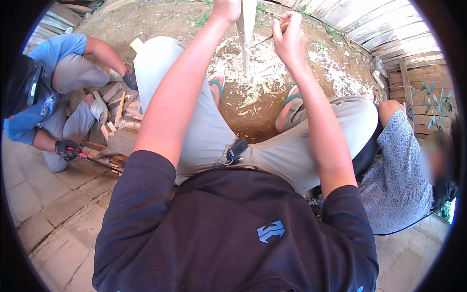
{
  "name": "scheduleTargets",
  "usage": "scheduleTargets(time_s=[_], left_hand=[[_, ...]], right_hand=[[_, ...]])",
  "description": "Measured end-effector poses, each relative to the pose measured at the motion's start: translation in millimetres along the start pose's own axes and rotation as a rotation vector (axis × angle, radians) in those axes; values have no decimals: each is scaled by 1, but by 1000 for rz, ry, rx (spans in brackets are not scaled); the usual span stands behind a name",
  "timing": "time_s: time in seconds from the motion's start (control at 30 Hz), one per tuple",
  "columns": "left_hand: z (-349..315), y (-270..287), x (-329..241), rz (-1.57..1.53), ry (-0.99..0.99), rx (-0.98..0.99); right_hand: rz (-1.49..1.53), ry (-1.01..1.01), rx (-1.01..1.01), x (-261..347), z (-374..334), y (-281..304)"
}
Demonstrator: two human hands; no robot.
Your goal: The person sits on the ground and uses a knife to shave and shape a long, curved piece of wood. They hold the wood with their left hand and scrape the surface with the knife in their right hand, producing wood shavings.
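Note:
A pale, tapering piece of wood (246,36) stands upright in front of me, its narrow end down over the shavings. My left hand (226,10) is closed at the wood's upper left side, partly cut off by the top edge of the picture. In my right hand (291,41) is a knife (283,26) with a yellowish-brown handle, gripped in closed fingers. Its thin dark blade points left toward the wood; whether it touches cannot be made out. Pale wood shavings (265,73) lie scattered on the soil below, around my sandalled feet.
At left a crouching person (58,63) in a blue shirt and dark gloves holds a red-handled tool (85,155) by a pile of wood scraps (127,114). Another person (396,180) in patterned clothing sits close at my right. A plank wall (389,29) stands behind.

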State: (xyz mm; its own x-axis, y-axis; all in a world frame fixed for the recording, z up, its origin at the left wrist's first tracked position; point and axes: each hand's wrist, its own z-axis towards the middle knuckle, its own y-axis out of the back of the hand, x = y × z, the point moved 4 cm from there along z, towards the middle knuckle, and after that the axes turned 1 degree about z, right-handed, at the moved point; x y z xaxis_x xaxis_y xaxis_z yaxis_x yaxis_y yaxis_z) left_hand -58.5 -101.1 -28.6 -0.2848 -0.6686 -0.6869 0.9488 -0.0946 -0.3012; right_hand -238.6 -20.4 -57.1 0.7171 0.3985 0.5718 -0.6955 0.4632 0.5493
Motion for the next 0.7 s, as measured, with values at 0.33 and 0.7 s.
scheduleTargets(time_s=[0.33,0.7], left_hand=[[0,-6,-3,274,20,81],[-16,-24,-22,39,22,44]], right_hand=[[36,-11,132,8,-2,-3],[58,-51,170,5,-4,-5]])
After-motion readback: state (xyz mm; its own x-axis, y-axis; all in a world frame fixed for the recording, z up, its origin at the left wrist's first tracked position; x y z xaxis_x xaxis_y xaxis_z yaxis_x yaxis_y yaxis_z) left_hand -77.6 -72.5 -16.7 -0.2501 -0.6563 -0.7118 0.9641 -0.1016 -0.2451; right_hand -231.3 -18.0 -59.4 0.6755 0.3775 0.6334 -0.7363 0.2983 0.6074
